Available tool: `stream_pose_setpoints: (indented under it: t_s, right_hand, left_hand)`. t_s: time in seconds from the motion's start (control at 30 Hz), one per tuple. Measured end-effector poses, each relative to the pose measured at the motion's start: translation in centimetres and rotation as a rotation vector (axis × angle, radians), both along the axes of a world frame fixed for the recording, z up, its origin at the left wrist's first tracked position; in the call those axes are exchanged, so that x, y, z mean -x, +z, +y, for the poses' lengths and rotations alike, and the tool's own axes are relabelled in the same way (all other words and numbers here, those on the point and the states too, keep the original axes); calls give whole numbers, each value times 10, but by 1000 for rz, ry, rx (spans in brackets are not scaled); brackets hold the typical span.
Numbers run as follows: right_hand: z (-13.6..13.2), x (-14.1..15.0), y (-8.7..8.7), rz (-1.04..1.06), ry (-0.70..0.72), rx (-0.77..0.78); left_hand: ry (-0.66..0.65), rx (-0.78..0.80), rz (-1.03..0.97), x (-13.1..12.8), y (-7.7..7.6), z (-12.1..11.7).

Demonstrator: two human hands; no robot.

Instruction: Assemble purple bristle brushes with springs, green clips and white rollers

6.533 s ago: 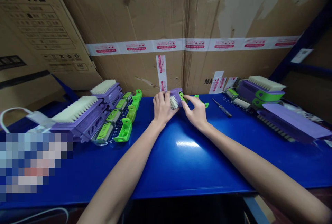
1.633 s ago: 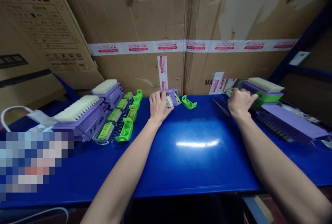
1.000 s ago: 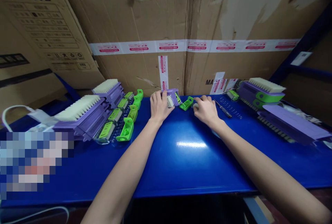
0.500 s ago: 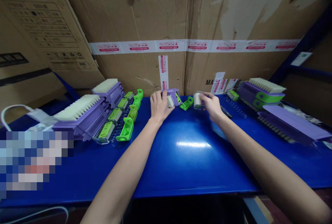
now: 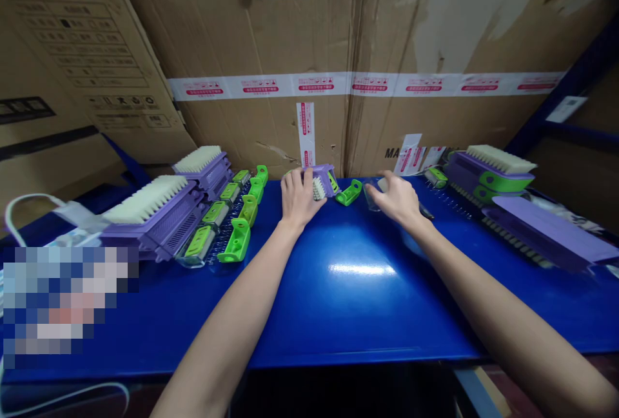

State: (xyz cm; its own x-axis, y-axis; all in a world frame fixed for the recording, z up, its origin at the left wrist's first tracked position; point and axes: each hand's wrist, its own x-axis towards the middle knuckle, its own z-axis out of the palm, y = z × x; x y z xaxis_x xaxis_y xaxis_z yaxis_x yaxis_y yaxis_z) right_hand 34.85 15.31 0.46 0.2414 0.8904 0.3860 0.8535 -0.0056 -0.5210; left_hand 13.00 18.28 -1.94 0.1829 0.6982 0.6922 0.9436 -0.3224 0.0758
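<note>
Our left hand (image 5: 296, 200) clamps its fingers on a purple brush (image 5: 325, 176); we cannot tell if our right hand (image 5: 398, 200) grips the clear plastic piece (image 5: 372, 199) at its fingers.

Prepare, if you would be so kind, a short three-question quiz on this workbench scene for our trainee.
1. True or false: a lone green bracket lies between the left hand and the right hand.
2. Which hand is on the purple brush beside that bracket?
A) left
B) right
C) neither
3. Fill in the missing word: on the stack at front left, the pale bristles face ____.

Key: 1. True. 2. A. 3. Upward.
</note>
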Motion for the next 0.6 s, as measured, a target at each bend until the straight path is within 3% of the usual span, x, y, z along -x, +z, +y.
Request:
stream_pose_setpoints:
  t_s: [0.1,0.27,0.47,0.6]
  right_hand:
    - [-5,3,0,-312,-20,97]
    - [-9,6,1,-477,-49,160]
    - [-11,5,3,-518,-106,116]
    - [-12,7,7,-411,-126,-15]
  left_hand:
    - [6,-6,11,0,1,-1]
    - [9,4,15,0,1,-2]
    - [2,-15,8,0,0,0]
    - [-9,-25,-4,0,-2,1]
